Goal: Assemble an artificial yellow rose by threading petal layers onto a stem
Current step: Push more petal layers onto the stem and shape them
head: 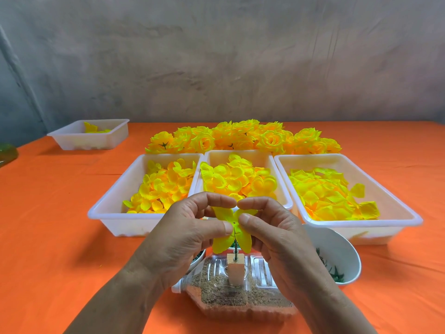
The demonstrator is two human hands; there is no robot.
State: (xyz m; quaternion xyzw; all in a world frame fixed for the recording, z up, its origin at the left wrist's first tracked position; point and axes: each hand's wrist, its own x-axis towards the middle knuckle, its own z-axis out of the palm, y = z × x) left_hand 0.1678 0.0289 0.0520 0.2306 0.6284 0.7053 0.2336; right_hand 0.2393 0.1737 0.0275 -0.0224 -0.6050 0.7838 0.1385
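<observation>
Both hands pinch 1 yellow petal layer (221,244) between thumb and fingertips, the left hand (183,235) on its left side and the right hand (272,235) on its right. The layer hangs just above a thin green stem (236,252); whether the stem's tip has entered the centre hole cannot be told. The stem stands upright in a small wooden block (234,268) set into a clear plastic bottle (216,295) that lies on its side, filled with sand, on the orange tabletop (60,213).

Behind the hands, 3 white trays (108,206) sit side by side holding loose yellow petals, with finished yellow roses (240,138) piled behind them. A 4th tray (72,138) stands far left. A white bowl (337,249) with green pieces sits at the right.
</observation>
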